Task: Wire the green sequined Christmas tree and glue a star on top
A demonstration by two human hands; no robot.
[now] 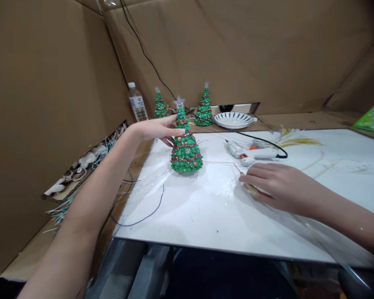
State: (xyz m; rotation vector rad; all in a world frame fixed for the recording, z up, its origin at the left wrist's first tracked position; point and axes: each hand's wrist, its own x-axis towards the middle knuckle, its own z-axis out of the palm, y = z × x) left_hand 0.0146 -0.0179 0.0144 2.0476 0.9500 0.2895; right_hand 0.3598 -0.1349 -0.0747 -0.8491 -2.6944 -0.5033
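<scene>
In the head view, the left hand is reaching across to the glittery green tree, which is standing upright on the white board. Its fingertips are touching the tree's upper part, and whether they are clamping it cannot be told. The right hand is lying palm down with its fingers flat and together, pressing on a pale stick. The glue gun is lying just behind it
</scene>
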